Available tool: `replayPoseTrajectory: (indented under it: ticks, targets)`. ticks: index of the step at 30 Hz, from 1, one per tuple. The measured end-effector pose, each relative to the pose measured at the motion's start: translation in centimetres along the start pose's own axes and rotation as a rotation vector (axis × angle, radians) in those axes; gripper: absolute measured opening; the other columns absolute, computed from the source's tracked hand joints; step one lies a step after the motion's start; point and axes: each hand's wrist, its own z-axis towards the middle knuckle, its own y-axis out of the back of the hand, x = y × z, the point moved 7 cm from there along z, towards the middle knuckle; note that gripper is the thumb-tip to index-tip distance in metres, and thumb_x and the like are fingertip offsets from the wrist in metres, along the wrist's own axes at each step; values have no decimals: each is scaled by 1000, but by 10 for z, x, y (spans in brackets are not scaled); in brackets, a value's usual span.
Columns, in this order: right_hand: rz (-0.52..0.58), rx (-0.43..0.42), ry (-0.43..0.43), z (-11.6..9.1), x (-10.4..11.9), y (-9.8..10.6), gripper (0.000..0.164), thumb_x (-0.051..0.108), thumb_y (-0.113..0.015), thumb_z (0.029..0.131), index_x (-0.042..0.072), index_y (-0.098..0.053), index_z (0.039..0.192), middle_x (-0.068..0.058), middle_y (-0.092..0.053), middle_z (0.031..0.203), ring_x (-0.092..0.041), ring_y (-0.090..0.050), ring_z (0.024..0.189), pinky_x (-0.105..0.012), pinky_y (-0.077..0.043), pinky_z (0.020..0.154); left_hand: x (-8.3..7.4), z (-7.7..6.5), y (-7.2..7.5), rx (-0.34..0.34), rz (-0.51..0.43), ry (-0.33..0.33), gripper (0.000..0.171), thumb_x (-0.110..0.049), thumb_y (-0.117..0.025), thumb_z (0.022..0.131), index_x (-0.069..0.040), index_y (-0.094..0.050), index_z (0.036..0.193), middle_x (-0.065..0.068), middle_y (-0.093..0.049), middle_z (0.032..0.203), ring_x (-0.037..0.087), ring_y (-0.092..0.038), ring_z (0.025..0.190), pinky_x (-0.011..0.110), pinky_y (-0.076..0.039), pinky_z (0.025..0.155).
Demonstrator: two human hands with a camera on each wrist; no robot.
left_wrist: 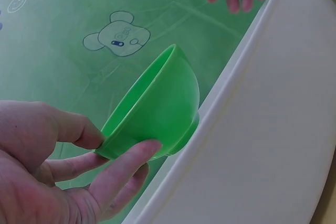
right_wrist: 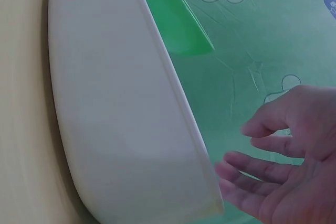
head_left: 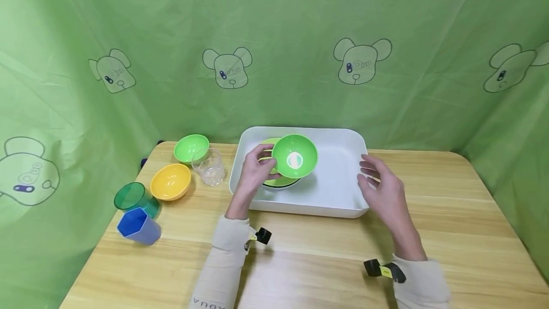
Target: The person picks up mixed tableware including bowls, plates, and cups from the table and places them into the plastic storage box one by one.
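Note:
In the head view my left hand (head_left: 256, 168) pinches a bright green bowl (head_left: 295, 156) by its left rim, thumb inside and fingers beneath. The bowl is tilted and held above the left half of a white rectangular basin (head_left: 343, 205). Under it, partly hidden, lies a stack of yellow-green dishware (head_left: 274, 182) inside the basin. The left wrist view shows the green bowl (left_wrist: 157, 108) from the side, its foot toward the basin wall. My right hand (head_left: 383, 190) hovers by the basin's right rim, fingers loosely bent and holding nothing.
Left of the basin stand a clear glass (head_left: 211, 170), another green bowl (head_left: 191, 148), an orange bowl (head_left: 170, 182), a green cup (head_left: 136, 198) and a blue cup (head_left: 141, 228). A green curtain (head_left: 283, 8) hangs behind the wooden table (head_left: 309, 271).

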Motion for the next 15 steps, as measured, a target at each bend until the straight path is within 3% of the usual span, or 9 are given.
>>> replayPoseTrajectory:
  ticks: [6,15]
  targets:
    - [33,38,-9,-1,4,-11,45,0,-64,97,0,-55,142,-24,-65,127,-39,-65,116,-35,-55,97,4,-2,-13,48,12,-7,47,11,-56,91,5,-56,137,26,-61,122,31,-70,98,46,-64,75]
    - [68,60,15,-2,6,-20,45,2,-67,96,1,-57,140,-24,-65,127,-39,-66,115,-15,-53,91,7,-3,-25,66,35,-13,46,11,-56,91,2,-59,136,24,-61,126,30,-68,103,48,-63,77]
